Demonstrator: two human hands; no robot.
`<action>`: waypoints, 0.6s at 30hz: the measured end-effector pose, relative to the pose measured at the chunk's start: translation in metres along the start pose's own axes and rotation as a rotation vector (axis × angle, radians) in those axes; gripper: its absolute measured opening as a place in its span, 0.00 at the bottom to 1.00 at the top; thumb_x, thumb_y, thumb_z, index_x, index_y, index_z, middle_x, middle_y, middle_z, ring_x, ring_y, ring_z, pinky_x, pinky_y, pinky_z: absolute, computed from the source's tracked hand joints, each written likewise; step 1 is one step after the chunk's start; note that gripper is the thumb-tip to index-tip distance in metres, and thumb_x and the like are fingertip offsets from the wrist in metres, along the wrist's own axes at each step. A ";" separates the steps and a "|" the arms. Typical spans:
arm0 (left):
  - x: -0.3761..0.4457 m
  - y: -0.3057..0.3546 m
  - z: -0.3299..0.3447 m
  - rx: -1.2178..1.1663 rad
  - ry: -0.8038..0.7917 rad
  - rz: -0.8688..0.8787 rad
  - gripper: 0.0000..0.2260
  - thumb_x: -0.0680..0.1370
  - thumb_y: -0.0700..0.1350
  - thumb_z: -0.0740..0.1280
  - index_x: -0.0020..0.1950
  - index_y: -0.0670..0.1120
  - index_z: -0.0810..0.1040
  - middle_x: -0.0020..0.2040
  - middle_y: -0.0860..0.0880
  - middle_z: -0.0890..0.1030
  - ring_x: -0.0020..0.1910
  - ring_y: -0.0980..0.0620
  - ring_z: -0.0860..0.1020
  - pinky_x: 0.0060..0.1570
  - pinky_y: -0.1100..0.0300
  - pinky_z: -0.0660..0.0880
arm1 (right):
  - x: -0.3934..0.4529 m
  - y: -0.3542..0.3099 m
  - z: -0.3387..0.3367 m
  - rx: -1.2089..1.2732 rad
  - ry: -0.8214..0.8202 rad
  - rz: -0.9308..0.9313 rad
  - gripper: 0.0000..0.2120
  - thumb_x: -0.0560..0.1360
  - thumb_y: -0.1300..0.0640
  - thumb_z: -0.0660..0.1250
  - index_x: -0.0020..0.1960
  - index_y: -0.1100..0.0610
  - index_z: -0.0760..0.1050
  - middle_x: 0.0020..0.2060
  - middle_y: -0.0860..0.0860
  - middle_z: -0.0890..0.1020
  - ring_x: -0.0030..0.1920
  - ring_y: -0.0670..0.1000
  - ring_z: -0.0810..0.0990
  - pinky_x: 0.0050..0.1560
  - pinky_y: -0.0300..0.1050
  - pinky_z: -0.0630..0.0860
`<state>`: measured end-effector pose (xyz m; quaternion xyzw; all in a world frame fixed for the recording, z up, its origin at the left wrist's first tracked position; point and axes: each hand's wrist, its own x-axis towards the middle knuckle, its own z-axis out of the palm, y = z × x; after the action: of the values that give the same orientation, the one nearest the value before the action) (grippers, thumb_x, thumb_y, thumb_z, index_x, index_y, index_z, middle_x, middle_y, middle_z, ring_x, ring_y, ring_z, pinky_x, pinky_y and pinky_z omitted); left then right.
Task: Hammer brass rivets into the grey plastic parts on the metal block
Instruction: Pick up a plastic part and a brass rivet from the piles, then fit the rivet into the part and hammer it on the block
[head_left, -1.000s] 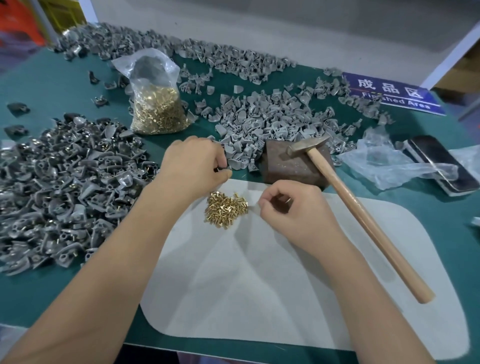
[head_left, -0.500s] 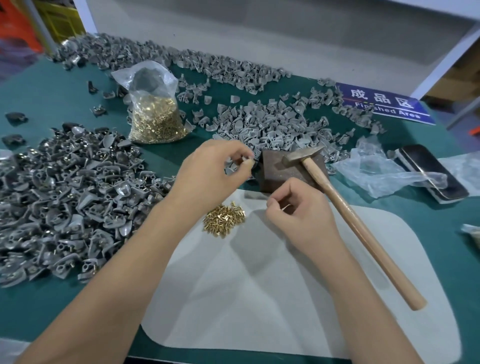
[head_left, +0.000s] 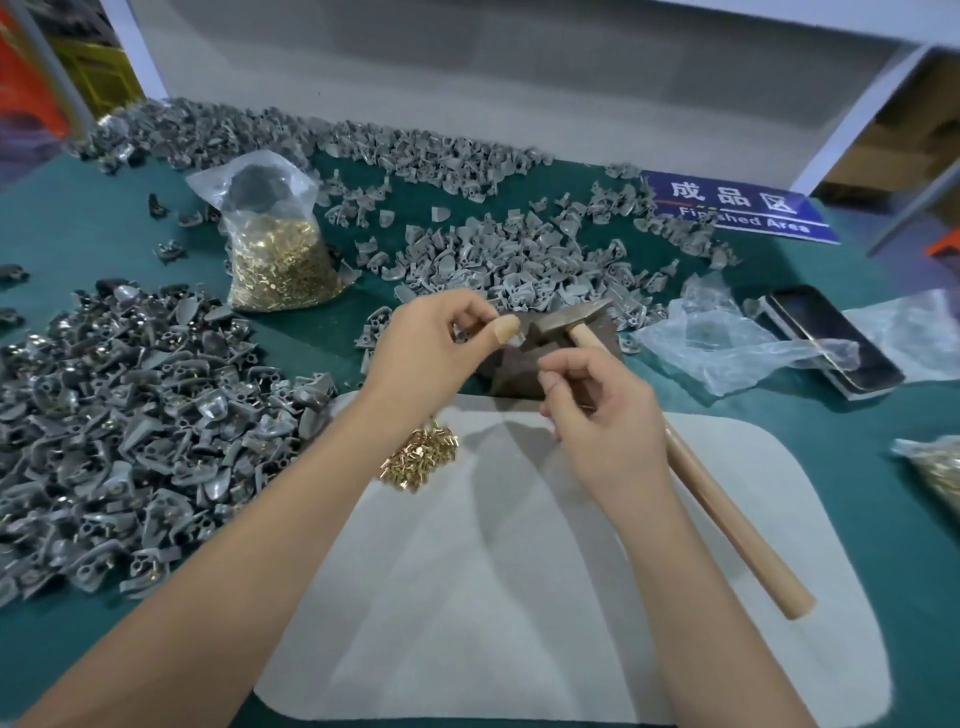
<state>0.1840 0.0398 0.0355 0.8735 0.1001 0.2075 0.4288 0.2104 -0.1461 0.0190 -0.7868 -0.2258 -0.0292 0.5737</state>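
Over the metal block (head_left: 524, 371), both hands (raised since) meet.

Phone (head_left: 836, 340) (dark-screened) beside crumpled plastic (head_left: 727, 343)

both forearms forward, left grip (head_left: 441, 343) and right grip (head_left: 597, 410) in close fingertip pinches

Shiny brass rivets (head_left: 418, 457), wooden hammer handle (head_left: 727, 514)
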 end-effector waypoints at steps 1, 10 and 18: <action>0.001 -0.002 0.002 0.063 -0.019 -0.009 0.08 0.77 0.61 0.70 0.43 0.59 0.80 0.36 0.59 0.80 0.31 0.63 0.74 0.31 0.61 0.67 | -0.001 -0.001 0.000 0.015 0.002 0.004 0.09 0.77 0.58 0.68 0.49 0.43 0.81 0.39 0.43 0.83 0.40 0.48 0.83 0.40 0.45 0.77; -0.003 -0.015 0.010 0.200 -0.038 0.030 0.08 0.77 0.62 0.67 0.53 0.63 0.76 0.43 0.64 0.79 0.44 0.66 0.76 0.43 0.58 0.76 | -0.001 -0.010 -0.008 0.104 0.072 0.022 0.09 0.78 0.60 0.70 0.50 0.46 0.83 0.39 0.47 0.83 0.36 0.52 0.84 0.30 0.41 0.78; -0.010 -0.022 0.009 0.106 -0.044 0.048 0.07 0.80 0.55 0.68 0.57 0.64 0.78 0.46 0.67 0.79 0.46 0.70 0.75 0.39 0.62 0.70 | 0.003 -0.015 -0.008 0.190 0.119 0.040 0.11 0.79 0.62 0.68 0.51 0.47 0.83 0.44 0.49 0.84 0.42 0.51 0.86 0.30 0.41 0.80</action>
<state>0.1792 0.0433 0.0099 0.9016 0.0805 0.1926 0.3788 0.2089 -0.1484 0.0360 -0.7301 -0.1772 -0.0430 0.6585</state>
